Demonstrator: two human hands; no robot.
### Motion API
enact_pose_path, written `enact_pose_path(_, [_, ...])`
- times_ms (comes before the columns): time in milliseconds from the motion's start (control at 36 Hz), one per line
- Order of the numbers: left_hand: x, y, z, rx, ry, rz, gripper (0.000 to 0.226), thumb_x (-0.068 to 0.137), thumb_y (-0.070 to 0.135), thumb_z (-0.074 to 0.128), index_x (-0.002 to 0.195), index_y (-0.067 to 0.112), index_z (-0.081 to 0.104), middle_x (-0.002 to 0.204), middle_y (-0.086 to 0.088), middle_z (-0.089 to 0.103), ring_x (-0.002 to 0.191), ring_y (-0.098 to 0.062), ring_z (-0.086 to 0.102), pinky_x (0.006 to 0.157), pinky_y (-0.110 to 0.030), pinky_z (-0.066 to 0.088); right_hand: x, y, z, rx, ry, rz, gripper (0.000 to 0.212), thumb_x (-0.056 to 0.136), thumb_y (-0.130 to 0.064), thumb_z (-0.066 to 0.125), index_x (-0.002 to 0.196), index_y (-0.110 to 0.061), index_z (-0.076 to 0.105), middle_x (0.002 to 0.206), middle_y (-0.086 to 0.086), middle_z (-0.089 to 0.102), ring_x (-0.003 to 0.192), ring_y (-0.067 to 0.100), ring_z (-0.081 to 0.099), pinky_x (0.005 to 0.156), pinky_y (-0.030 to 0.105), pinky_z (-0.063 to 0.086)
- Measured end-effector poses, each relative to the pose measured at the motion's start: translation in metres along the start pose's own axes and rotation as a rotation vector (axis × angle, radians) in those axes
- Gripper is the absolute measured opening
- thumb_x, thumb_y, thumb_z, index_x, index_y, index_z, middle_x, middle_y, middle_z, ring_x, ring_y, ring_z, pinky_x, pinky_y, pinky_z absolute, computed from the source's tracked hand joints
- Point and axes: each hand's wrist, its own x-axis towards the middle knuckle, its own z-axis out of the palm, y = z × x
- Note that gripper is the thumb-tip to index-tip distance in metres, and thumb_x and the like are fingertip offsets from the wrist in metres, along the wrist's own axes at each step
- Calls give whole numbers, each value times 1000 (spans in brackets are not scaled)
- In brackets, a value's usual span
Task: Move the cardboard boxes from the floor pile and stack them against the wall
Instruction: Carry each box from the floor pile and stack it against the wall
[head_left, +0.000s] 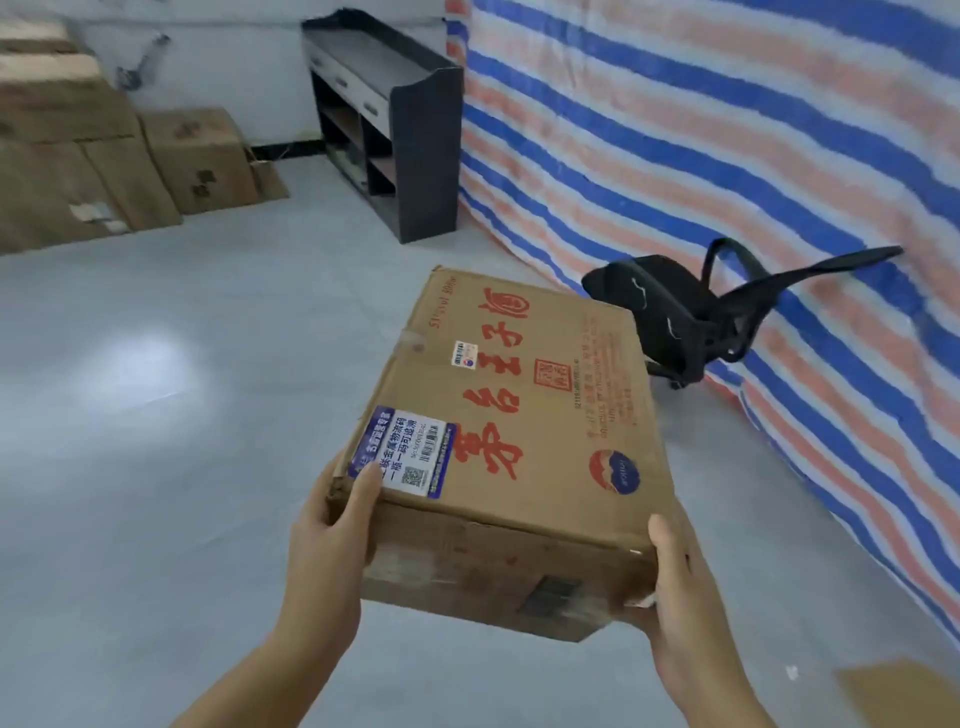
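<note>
I carry a brown cardboard box (519, 415) with red characters and a blue-and-white label on top, held in the air above the floor. My left hand (332, 530) grips its near left corner, thumb on the top face. My right hand (675, 587) grips the near right corner, thumb along the edge. A stack of cardboard boxes (67, 156) stands against the white wall at the far left, with a single box (202, 161) beside it.
A dark wooden cabinet (395, 130) stands at the back. A blue, orange and white striped tarp (727, 182) covers the right side, with a tipped black office chair (691, 312) against it. A flat cardboard piece (898, 691) lies at bottom right. Grey floor (156, 389) stretches ahead.
</note>
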Motion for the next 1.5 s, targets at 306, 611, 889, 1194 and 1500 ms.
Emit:
enact_pose_path(306, [85, 28, -34, -67, 309, 65, 24, 95, 25, 55, 118, 26, 61, 86, 14, 72, 68, 6, 66, 49, -16, 50, 91, -41, 126, -159, -277, -32, 27, 101, -38, 36, 123, -45, 50, 111, -10, 64, 96, 13, 61, 81, 50, 55])
enact_pose_path(611, [198, 76, -10, -129, 554, 125, 14, 94, 28, 56, 105, 31, 63, 84, 14, 72, 67, 6, 65, 61, -31, 48, 213, -114, 249, -228, -542, -28, 26, 99, -41, 38, 124, -44, 47, 110, -13, 61, 96, 12, 58, 74, 47, 55])
enact_pose_path(889, [301, 113, -25, -146, 715, 170, 17, 94, 31, 56, 109, 28, 64, 87, 13, 72, 76, 2, 67, 74, -36, 50, 278, -160, 372, -264, -781, -82, 31, 101, -35, 37, 129, -42, 50, 105, -16, 68, 77, 0, 68, 53, 33, 54])
enact_pose_path(1194, [460, 166, -120, -185, 758, 180, 13, 95, 29, 55, 105, 27, 64, 81, 17, 72, 68, 8, 64, 73, -36, 48, 319, -168, 569, -339, -772, -103, 32, 101, -40, 34, 131, -43, 45, 107, -16, 62, 91, 10, 60, 60, 38, 55])
enact_pose_path(1500, [634, 263, -222, -180, 726, 203, 13, 95, 30, 53, 103, 32, 63, 90, 12, 71, 72, 8, 65, 69, -34, 50, 348, -204, 784, -330, -744, -139, 37, 100, -42, 35, 136, -41, 41, 115, -12, 59, 97, 10, 57, 70, 43, 56])
